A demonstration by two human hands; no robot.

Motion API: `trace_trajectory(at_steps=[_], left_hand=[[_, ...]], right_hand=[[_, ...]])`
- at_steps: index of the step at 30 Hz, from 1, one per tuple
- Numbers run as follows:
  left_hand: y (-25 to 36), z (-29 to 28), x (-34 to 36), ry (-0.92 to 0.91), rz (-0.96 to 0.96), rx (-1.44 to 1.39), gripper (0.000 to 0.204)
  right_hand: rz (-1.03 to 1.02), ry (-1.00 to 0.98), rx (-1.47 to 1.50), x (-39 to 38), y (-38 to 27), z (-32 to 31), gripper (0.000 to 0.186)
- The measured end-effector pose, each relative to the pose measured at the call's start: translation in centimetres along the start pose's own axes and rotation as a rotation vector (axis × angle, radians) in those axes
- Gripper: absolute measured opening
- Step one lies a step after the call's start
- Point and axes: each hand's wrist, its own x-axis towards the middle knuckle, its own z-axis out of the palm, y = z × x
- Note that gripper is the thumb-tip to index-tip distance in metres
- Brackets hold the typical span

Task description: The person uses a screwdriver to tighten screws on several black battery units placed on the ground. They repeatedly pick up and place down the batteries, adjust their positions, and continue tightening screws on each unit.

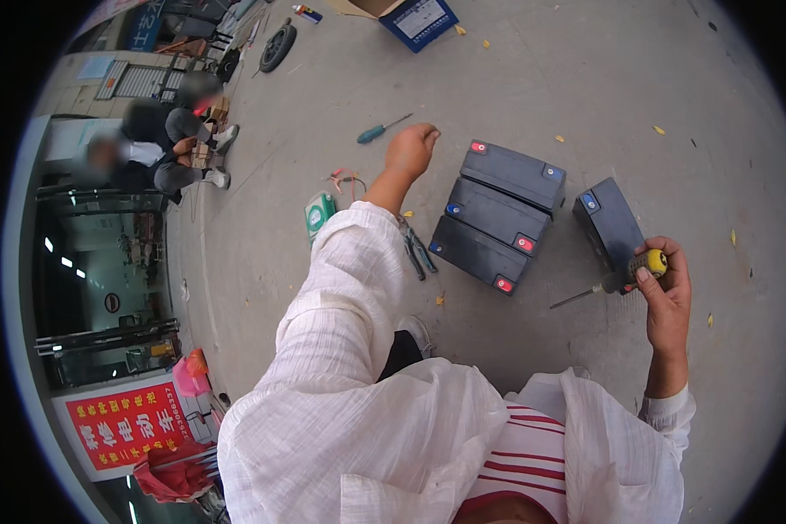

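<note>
My right hand [668,306] grips a screwdriver [648,262] with a yellow and black handle, its shaft pointing left over the ground. Just beyond that hand lies a single black battery [610,223] with a blue terminal at its far end. My left hand [410,150] is stretched forward with its fingers curled closed; whatever may be in them cannot be made out. Three black batteries [502,210] with red and blue terminals stand side by side between my hands. A teal-handled screwdriver [372,134] rests on the ground left of my left hand.
Pliers [419,251] and a green and white device [320,214] lie beside my left sleeve, with red clip leads [345,179] nearby. Farther off are an open blue box [417,24] and a small wheel [278,45]. People [162,148] sit at left near a glass shopfront.
</note>
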Motion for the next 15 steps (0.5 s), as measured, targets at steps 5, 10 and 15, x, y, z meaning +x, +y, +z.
trace_trajectory(at_steps=[5, 10, 15], left_hand=[[5.8, 1.8, -1.5, -0.087, 0.121, -0.118, 0.034], [6.7, 3.0, -3.2, -0.148, 0.117, 0.062, 0.039], [7.8, 2.9, -4.4, -0.132, 0.056, 0.203, 0.038]], right_hand=[[0.026, 0.019, 0.071, -0.2, 0.6, -1.5, 0.033], [0.007, 0.015, 0.064, -0.7, 0.7, -1.9, 0.033], [0.021, 0.019, 0.058, -0.6, 0.5, -1.3, 0.033]])
